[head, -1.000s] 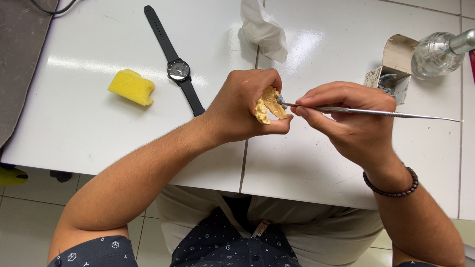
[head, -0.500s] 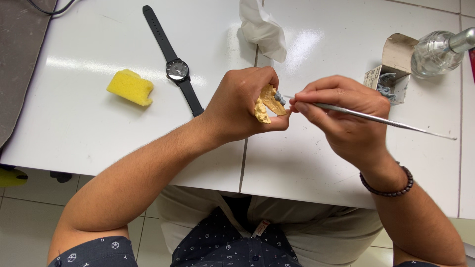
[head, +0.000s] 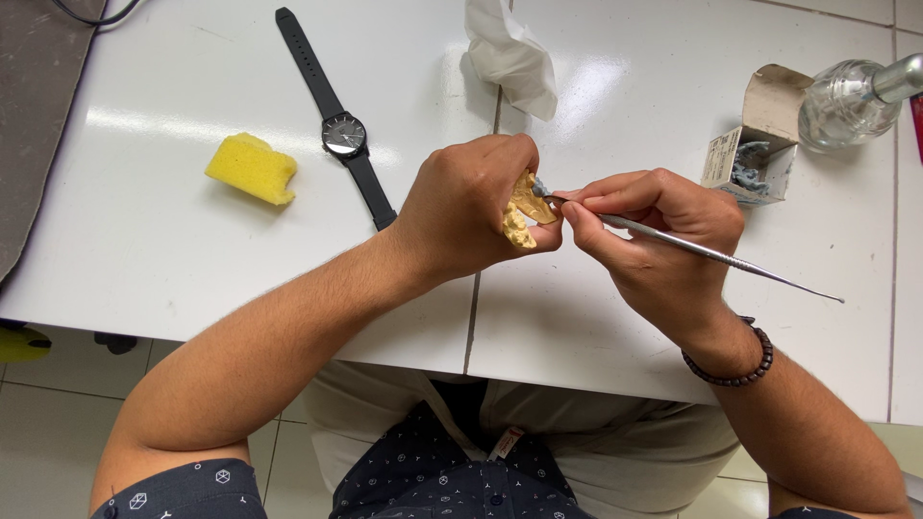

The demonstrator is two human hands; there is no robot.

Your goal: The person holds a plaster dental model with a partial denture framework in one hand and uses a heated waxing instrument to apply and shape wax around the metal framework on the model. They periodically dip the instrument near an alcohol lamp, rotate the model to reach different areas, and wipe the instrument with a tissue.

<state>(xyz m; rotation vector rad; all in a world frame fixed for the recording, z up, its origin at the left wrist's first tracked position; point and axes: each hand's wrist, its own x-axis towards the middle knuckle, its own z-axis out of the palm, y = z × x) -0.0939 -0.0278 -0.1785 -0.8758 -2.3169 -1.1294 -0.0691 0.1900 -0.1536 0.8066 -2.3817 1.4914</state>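
Above the white surface (head: 192, 250) we see the left hand (head: 466, 207) gripping a yellow dental cast (head: 524, 210) while the right hand (head: 663, 240) pinches a metal tool (head: 711, 252) touching it.

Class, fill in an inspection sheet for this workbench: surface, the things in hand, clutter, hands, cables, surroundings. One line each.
Surface: white table, glossy, with a seam down the middle.
Things in hand: yellow tooth model; thin metal tool, its tip at the model.
Clutter: yellow sponge, black wristwatch lying flat, crumpled white tissue, small open cardboard box with grey bits inside, glass bottle at the right edge.
Hands: left hand grips the model; right hand pinches the tool like a pen, bead bracelet on the wrist.
Cables: one dark cable at the top left corner.
Surroundings: tiled floor below the table.
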